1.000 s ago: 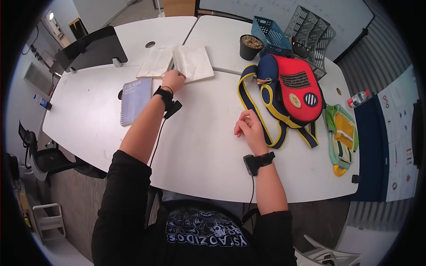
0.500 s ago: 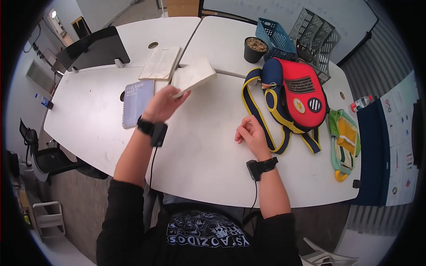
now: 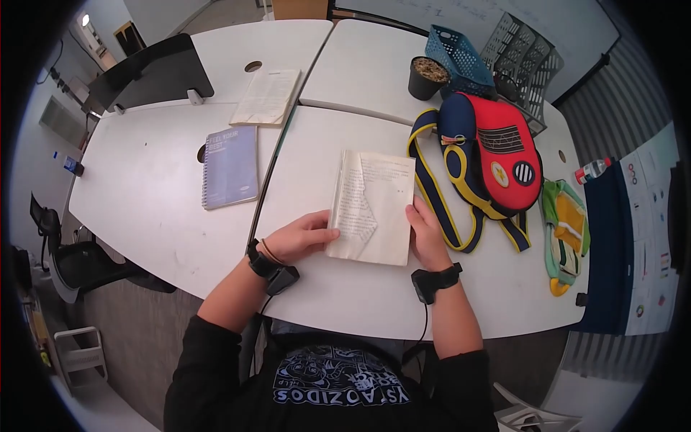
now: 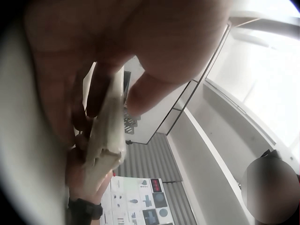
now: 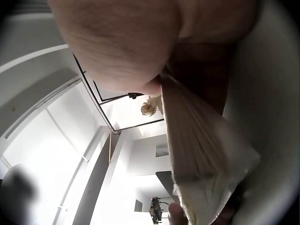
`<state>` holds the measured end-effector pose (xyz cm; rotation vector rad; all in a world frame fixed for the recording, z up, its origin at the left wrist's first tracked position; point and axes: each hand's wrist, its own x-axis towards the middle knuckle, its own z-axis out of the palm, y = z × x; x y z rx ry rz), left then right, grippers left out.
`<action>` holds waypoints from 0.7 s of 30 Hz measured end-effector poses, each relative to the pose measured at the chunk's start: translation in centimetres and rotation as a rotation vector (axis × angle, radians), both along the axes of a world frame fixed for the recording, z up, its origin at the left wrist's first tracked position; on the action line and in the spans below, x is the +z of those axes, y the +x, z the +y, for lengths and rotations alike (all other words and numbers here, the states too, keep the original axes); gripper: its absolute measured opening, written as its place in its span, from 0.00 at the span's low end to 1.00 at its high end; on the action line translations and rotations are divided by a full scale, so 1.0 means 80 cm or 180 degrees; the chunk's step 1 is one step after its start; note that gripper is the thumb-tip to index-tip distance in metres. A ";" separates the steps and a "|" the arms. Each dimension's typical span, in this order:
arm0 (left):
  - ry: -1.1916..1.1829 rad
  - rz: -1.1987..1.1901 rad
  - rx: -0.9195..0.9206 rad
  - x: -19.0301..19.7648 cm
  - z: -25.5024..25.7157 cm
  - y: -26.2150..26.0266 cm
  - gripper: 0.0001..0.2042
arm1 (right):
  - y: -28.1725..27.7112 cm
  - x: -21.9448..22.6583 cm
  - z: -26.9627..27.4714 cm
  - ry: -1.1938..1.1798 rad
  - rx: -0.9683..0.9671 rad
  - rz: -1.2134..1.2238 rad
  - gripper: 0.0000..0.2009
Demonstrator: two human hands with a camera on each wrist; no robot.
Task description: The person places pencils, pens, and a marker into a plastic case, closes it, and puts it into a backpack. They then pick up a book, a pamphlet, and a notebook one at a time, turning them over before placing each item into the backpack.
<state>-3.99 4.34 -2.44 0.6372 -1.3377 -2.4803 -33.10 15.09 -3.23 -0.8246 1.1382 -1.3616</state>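
Note:
Both hands hold a worn, coverless book (image 3: 381, 209) over the near middle of the table. A folded corner with printed text shows on its top page. My left hand (image 3: 299, 236) grips the left edge, thumb on top and fingers beneath. On the right edge my right hand (image 3: 430, 234) has its thumb on the page, the other fingers partly hidden under the book. In the left wrist view the book's edge (image 4: 107, 126) sits between thumb and fingers. Its thick, wavy page block (image 5: 197, 136) fills the right hand's grasp in the right wrist view.
A second open-looking book (image 3: 266, 97) and a blue spiral notebook (image 3: 230, 167) lie left. Right are a red and navy backpack (image 3: 500, 155), a green and yellow bag (image 3: 566, 227) and a bottle (image 3: 592, 171). A plant pot (image 3: 426, 79) and blue basket (image 3: 461, 57) stand behind.
The left hand lifted the book from beside the other one and brought it right and nearer. The right hand, earlier resting on the table holding nothing, now grips the book's right edge.

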 end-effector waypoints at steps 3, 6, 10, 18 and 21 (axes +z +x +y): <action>0.0511 0.0015 0.0044 -0.004 -0.004 -0.002 0.27 | 0.000 -0.001 0.002 0.0070 0.0199 0.0322 0.25; 0.0535 -0.0195 0.0240 0.000 -0.001 -0.006 0.26 | 0.006 0.013 0.007 0.0097 0.0279 0.0607 0.25; 0.0533 -0.0082 0.0416 0.011 0.001 -0.007 0.26 | 0.001 0.010 0.008 0.0236 0.0296 0.0489 0.25; 0.0570 -0.0108 0.0448 0.011 -0.001 -0.006 0.24 | 0.003 0.009 0.007 0.0014 0.0277 0.0698 0.22; 0.0585 -0.0127 0.0427 0.002 -0.004 -0.002 0.23 | 0.003 0.014 0.008 0.0104 0.0287 0.0728 0.21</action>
